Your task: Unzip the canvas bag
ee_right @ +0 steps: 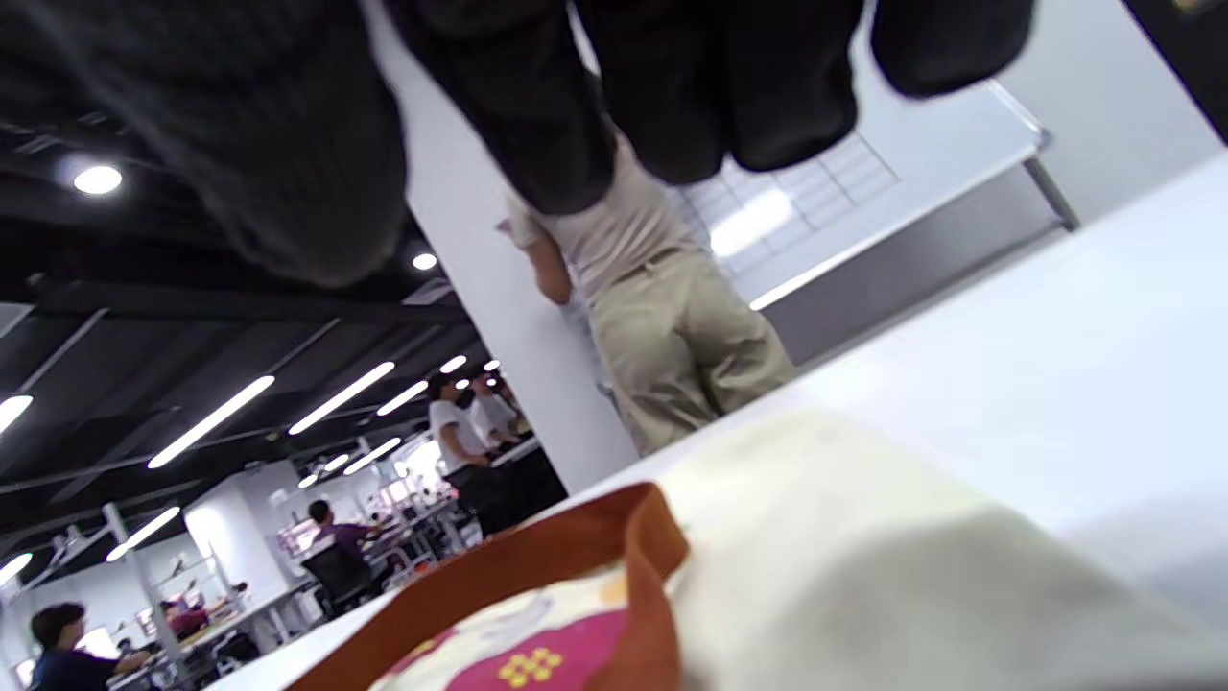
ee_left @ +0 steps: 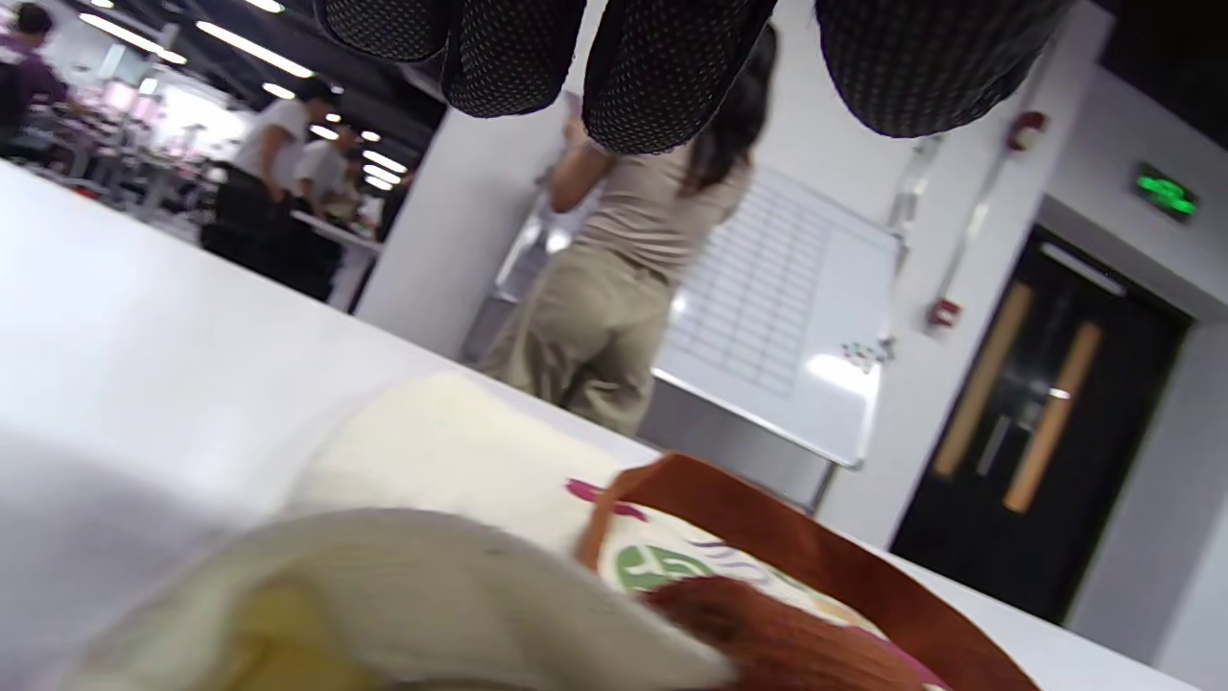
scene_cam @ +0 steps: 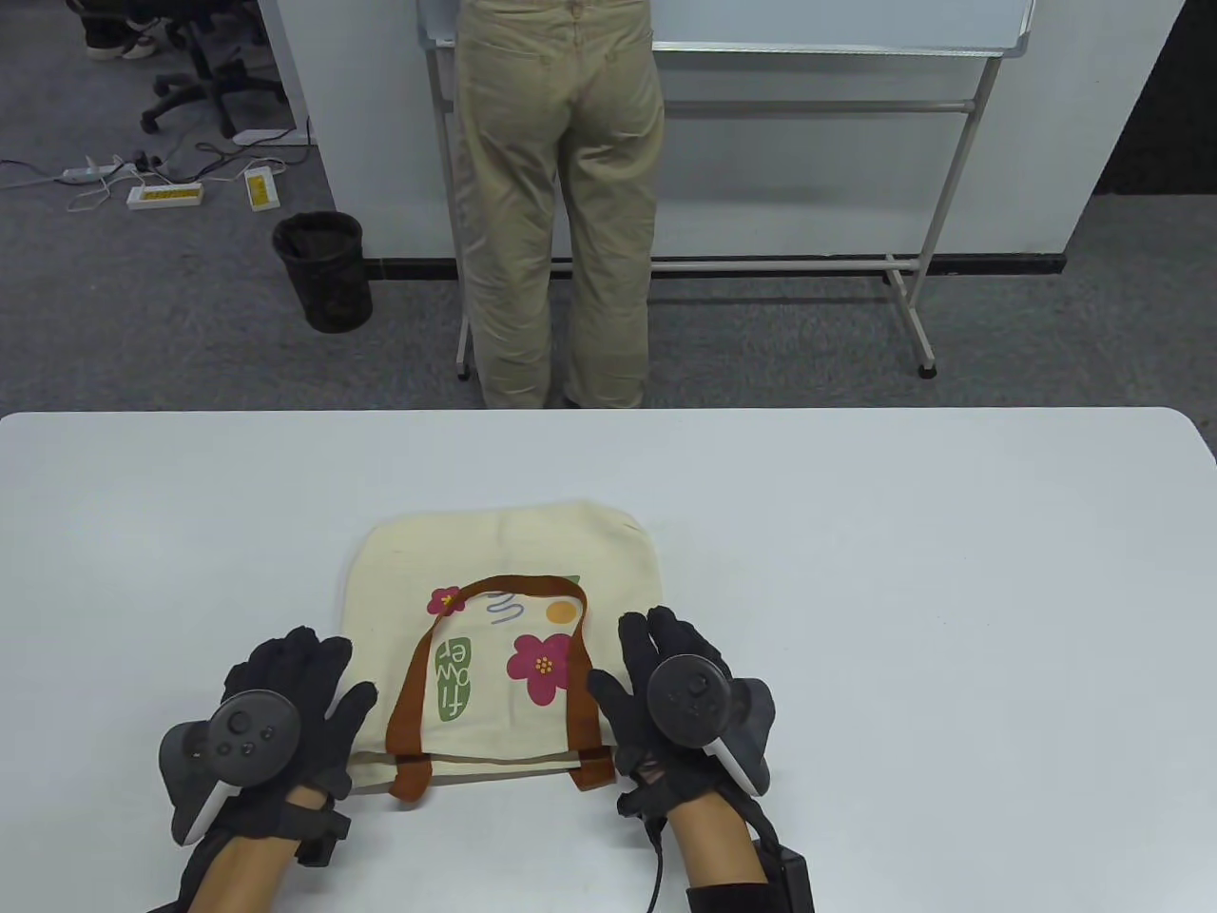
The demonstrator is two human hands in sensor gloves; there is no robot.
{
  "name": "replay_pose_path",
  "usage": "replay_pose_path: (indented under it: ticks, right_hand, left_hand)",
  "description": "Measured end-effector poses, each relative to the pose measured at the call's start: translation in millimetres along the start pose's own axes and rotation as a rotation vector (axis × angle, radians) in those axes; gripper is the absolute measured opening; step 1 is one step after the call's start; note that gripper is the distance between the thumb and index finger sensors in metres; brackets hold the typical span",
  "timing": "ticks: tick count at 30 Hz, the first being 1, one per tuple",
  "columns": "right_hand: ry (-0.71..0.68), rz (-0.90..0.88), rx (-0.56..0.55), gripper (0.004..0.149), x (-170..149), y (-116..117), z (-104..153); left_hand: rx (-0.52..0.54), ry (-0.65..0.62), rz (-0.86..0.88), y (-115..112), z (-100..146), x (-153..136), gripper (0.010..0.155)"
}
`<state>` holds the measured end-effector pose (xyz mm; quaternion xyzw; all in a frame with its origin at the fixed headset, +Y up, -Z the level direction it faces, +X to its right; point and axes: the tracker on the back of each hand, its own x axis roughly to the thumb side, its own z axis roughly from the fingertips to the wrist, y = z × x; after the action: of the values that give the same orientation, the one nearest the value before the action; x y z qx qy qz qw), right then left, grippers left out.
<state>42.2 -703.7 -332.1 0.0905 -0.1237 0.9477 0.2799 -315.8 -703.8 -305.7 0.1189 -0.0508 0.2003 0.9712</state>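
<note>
A cream canvas bag [scene_cam: 494, 571] with flower prints and brown handles [scene_cam: 494, 594] lies flat on the white table [scene_cam: 856, 533], its mouth edge [scene_cam: 504, 761] facing me. My left hand [scene_cam: 295, 685] hovers over the bag's near left corner, fingers spread. My right hand [scene_cam: 647, 666] hovers at the bag's near right edge, fingers extended. Neither hand grips anything. The left wrist view shows the bag [ee_left: 432, 576] below the fingertips [ee_left: 662, 86]. The right wrist view shows the bag [ee_right: 863, 557] and handle [ee_right: 537, 566] below the fingers [ee_right: 537, 115]. The zipper pull is not visible.
A person in khaki trousers [scene_cam: 561, 209] stands just past the table's far edge at a whiteboard [scene_cam: 837, 29]. A black waste bin [scene_cam: 323, 271] stands on the floor at left.
</note>
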Motion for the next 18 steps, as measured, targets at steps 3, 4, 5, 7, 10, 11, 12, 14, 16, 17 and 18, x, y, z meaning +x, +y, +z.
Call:
replay_pose_path:
  ticks: [3,4,5,7,10,11,12,14,16,17,18]
  right_hand:
    - [-0.049,0.048,-0.001,0.072,11.4,-0.5,1.8]
    - [-0.06,0.057,0.0,0.072,13.4,-0.2,2.0]
    - [-0.07,0.069,0.01,0.072,15.9,0.9,2.3]
    - [-0.081,0.081,0.024,0.072,17.7,3.1,2.7]
    - [-0.082,0.085,0.056,0.072,17.2,7.3,2.8]
    - [-0.08,0.094,0.066,0.072,16.3,8.3,2.9]
    - [-0.08,0.1,0.071,0.071,15.7,8.7,2.9]
    - [-0.077,0.111,0.079,0.071,13.8,9.0,2.7]
    - [-0.071,0.11,0.086,0.071,11.5,9.1,2.3]
    - [-0.067,0.108,0.093,0.071,10.2,9.5,1.9]
    - [-0.064,0.109,0.098,0.071,9.4,10.0,1.7]
  left_hand:
    - [-0.011,-0.069,-0.041,-0.9,1.2,16.0,0.068]
    - [-0.017,-0.085,-0.05,-1.5,1.6,19.9,0.068]
    - [-0.022,-0.109,-0.064,-2.8,2.5,26.4,0.068]
    - [-0.042,-0.146,-0.08,-6.5,3.9,36.3,0.068]
    - [-0.096,-0.183,-0.108,-15.9,6.2,50.4,0.069]
    - [-0.112,-0.2,-0.115,-19.3,6.8,55.8,0.07]
    - [-0.121,-0.208,-0.12,-21.3,7.1,58.7,0.07]
    - [-0.135,-0.222,-0.12,-24.9,7.8,64.7,0.07]
    - [-0.147,-0.232,-0.12,-28.3,7.9,68.7,0.07]
    - [-0.157,-0.234,-0.121,-30.5,7.6,70.2,0.07]
    - [-0.162,-0.235,-0.123,-31.8,7.4,70.7,0.07]
